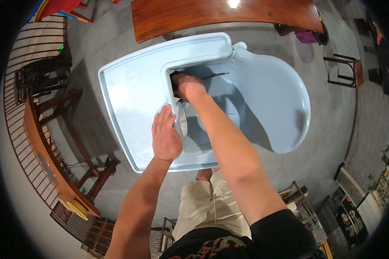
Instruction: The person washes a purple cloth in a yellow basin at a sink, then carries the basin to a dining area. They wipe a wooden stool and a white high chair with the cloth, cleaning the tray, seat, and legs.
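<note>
A light blue moulded plastic child's desk (133, 87) stands before me, joined on the right to a rounded seat-like part (278, 94). My left hand (166, 134) lies on the desk top along its inner edge, fingers stretched forward, with nothing seen in its grip. Through the opening in the middle, my right hand (189, 85) reaches down beside the upper left corner. Its fingers are bent and partly hidden in the shadow under the desk top, next to something dark. Whether it holds anything cannot be told. A dark narrow slot (217, 75) shows in the plastic right of that hand.
A glossy wooden table (227, 16) spans the far side. At left, a wooden table (42, 152) stands near a barred railing (19, 136). A small chair (343, 71) and a purple container (306, 35) are on the right. Wooden shelving (303, 204) is low right.
</note>
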{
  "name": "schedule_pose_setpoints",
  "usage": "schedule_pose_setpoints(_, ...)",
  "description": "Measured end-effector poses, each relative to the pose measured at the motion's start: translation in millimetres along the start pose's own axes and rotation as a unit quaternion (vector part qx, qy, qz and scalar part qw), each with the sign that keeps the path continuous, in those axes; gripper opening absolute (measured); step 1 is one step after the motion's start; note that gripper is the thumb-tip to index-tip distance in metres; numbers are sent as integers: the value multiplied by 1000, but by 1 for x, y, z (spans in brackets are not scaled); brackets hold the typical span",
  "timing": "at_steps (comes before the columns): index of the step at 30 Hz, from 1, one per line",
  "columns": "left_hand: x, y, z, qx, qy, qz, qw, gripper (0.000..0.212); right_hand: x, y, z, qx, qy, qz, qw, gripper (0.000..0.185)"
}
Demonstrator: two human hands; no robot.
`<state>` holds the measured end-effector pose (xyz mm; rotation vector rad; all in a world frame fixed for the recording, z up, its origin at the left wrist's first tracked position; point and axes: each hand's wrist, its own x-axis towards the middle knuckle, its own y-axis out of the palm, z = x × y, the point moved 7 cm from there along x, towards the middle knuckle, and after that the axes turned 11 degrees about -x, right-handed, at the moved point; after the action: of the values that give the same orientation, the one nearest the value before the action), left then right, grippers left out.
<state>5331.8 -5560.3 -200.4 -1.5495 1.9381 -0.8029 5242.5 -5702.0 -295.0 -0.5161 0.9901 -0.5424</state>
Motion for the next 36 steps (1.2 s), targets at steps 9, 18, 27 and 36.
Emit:
schedule_pose_setpoints(9,3,2,-4,6,21,-4,1000,49,-10,41,-39,-181,14,-235,955,30)
schedule_pose_setpoints(18,3,-2,-4,6,-13,4,1000,46,-35,13,-116,-440,170,-105,875,24)
schedule_pose_setpoints(27,5,-4,-3,-4,-8,6,1000,43,-23,11,-122,-497,160,-92,848,31)
schedule_pose_setpoints(36,1,-9,-1,-18,13,-14,1000,43,-74,84,-126,-261,228,-38,937,19)
